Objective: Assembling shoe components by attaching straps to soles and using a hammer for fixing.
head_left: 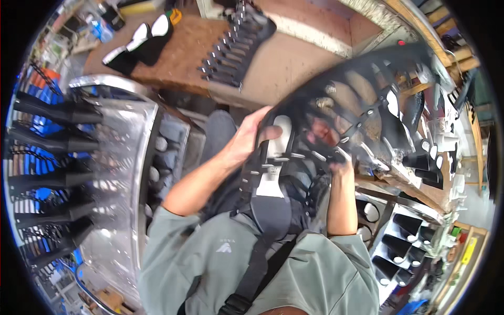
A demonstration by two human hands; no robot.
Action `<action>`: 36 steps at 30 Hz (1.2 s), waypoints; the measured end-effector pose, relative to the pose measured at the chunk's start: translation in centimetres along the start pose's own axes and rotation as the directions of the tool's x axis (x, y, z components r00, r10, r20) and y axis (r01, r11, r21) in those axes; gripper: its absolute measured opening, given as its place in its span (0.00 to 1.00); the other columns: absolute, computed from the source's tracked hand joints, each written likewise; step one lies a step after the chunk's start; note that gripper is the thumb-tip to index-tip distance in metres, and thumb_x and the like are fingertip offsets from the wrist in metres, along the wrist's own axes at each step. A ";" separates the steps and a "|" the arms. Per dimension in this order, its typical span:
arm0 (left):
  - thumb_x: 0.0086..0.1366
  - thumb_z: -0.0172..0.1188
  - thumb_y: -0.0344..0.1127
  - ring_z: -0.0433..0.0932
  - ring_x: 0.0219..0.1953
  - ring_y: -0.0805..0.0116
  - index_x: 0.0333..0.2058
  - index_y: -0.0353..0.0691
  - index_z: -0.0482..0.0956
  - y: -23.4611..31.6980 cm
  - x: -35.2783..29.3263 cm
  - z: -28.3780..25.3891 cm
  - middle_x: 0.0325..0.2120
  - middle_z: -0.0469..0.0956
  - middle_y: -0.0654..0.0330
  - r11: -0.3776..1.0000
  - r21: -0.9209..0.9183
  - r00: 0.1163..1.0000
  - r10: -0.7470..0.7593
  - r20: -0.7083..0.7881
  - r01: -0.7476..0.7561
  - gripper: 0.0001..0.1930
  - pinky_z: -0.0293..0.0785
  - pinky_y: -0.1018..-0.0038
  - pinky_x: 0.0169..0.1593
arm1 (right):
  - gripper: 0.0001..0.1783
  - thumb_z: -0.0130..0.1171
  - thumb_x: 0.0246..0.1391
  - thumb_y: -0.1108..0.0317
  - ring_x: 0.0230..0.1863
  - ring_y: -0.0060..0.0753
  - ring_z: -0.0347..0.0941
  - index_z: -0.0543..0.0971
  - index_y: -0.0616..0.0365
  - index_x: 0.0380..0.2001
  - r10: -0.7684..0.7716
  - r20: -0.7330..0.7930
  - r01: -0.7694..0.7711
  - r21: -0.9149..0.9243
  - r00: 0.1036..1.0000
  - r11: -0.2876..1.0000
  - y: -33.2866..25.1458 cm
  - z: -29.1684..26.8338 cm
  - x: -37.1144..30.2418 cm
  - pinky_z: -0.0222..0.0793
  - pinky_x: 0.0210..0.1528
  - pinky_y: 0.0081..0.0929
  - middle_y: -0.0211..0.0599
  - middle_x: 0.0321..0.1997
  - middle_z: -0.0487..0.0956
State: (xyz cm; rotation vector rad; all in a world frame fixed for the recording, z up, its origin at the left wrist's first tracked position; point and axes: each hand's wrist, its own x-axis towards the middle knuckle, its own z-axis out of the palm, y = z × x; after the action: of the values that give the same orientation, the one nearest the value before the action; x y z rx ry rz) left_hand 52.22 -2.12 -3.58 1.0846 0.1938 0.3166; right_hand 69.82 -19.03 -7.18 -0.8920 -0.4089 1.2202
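Note:
A tall black strappy sandal boot (310, 92) with metal buckles stretches from in front of my chest toward the upper right, partly blurred by motion. My left hand (252, 134) grips its side near the pale insole (281, 136), the thumb lying on that insole. My right hand (341, 164) closes on the straps on the other side; some of its fingers are covered or smeared behind them. On the workbench (184, 58) ahead lies another black strappy upper with a row of buckles (231, 58). Black shoe parts with white insoles (139, 47) rest to its left.
On my left, several black boots (58, 142) hang in a row beside a shiny metal tray (118, 184). To my right stands a white rack (391, 257) of black heeled shoe parts. More black and white parts (430, 163) sit on a wooden surface at the far right.

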 end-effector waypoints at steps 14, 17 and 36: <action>0.59 0.63 0.46 0.71 0.47 0.55 0.42 0.34 0.68 4.1 -4.8 4.3 0.39 0.72 0.49 0.820 -0.201 0.811 0.566 0.147 -0.536 0.23 0.64 0.57 0.57 | 0.33 0.75 0.27 0.42 0.20 0.46 0.73 0.73 0.60 0.24 -0.126 0.591 0.604 -0.775 0.797 0.185 -7.1 14.1 -1.9 0.66 0.23 0.33 0.40 0.17 0.72; 0.64 0.58 0.41 0.75 0.43 0.52 0.37 0.32 0.71 4.7 -4.8 5.5 0.35 0.75 0.48 0.650 -0.304 0.654 0.749 0.105 -0.696 0.15 0.66 0.57 0.56 | 0.33 0.75 0.28 0.42 0.19 0.45 0.71 0.72 0.59 0.22 -0.123 0.679 0.684 -0.684 0.724 0.252 -7.3 15.0 -1.3 0.65 0.21 0.33 0.38 0.17 0.71; 0.54 0.64 0.41 0.69 0.54 0.64 0.57 0.34 0.65 1.3 -0.8 -5.3 0.50 0.71 0.56 0.951 0.121 0.953 -0.295 0.070 0.285 0.33 0.65 0.69 0.57 | 0.36 0.67 0.34 0.40 0.40 0.39 0.73 0.74 0.60 0.37 -0.373 0.759 0.697 -0.645 0.535 -0.313 -5.8 11.3 -6.6 0.67 0.42 0.34 0.38 0.37 0.75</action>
State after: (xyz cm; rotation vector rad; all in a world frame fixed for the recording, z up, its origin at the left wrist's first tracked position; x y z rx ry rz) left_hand 49.68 2.59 -4.86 1.1579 0.2915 -0.0070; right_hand 63.35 -21.46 5.39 -1.4000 -1.9052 -0.2270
